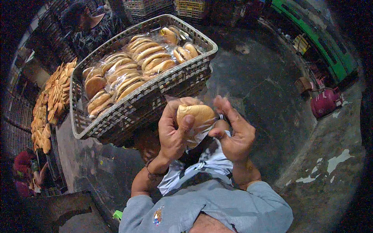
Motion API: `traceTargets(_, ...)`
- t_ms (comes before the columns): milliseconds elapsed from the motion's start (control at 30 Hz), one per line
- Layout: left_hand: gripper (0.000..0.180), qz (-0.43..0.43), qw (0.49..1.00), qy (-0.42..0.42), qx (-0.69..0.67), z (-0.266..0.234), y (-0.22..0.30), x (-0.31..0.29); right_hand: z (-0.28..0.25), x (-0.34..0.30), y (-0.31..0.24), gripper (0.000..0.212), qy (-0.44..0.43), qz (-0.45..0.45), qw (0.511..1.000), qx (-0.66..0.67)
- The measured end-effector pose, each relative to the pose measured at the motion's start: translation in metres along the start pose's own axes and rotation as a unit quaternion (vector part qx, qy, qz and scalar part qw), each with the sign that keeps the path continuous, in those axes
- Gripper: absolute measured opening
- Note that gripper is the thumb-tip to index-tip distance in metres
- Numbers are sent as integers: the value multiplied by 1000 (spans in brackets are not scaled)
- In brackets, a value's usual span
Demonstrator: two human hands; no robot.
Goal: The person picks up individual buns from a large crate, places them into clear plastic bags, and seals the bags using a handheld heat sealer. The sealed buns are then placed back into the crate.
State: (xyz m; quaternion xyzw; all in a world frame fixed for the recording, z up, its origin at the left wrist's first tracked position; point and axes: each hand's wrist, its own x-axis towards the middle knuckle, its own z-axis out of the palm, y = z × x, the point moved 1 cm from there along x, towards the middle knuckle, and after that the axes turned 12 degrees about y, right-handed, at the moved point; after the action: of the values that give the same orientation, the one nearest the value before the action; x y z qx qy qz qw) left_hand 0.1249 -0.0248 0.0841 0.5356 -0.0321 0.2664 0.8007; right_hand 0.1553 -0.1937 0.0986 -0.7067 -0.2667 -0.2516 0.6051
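Note:
In front of my body, my left hand point(175, 130) is closed around a golden bread bun point(198, 116) in a clear plastic bag point(195, 138). Its thumb presses on the near side of the bun. At the bun's right side, my right hand point(237, 134) has its fingers curled at the loose film of the same bag, thumb low and fingertips high. A small rounded brown shape shows between the right thumb and fingers, and I cannot make out what it is. Just beyond my hands, a pale plastic crate point(149, 83) holds rows of bagged buns point(145, 54).
Another person point(87, 29) is behind the crate. At the left, many flat loaves point(52, 101) lie on racks, with a second person point(29, 173) below them. A pink gas cylinder point(325, 103) stands on the right near a long green object point(316, 39). Stacked crates point(190, 8) are at the back.

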Motion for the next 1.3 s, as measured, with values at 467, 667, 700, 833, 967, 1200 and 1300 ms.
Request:
traceTargets(467, 31, 79, 963, -214, 143, -8, 22, 9, -8, 9, -3, 44, -77, -69, 995, 10)
traceTargets(667, 30, 55, 977, -161, 127, -9, 18, 5, -17, 16, 0, 34, -133, 1, 991, 24)
traceTargets(700, 30, 4, 992, -111, 65, -7, 18, 0, -18, 16, 1, 33, -137, 17, 990, 33)
traceTargets(833, 20, -44, 994, -49, 82, -13, 20, 2, -15, 18, 5, 34, -97, 38, 994, 38)
traceTargets(967, 15, -52, 993, -19, 104, -11, 22, 1, -14, 23, 4, 27, -121, 10, 992, 40)
traceTargets(1200, 16, -130, 988, -44, 73, -15, 26, 0, -16, 33, -2, 18, -180, -83, 979, 37)
traceTargets(1300, 15, -168, 978, -90, 88, -18, 28, 5, -10, 28, -7, 17, -106, -118, 986, 53)
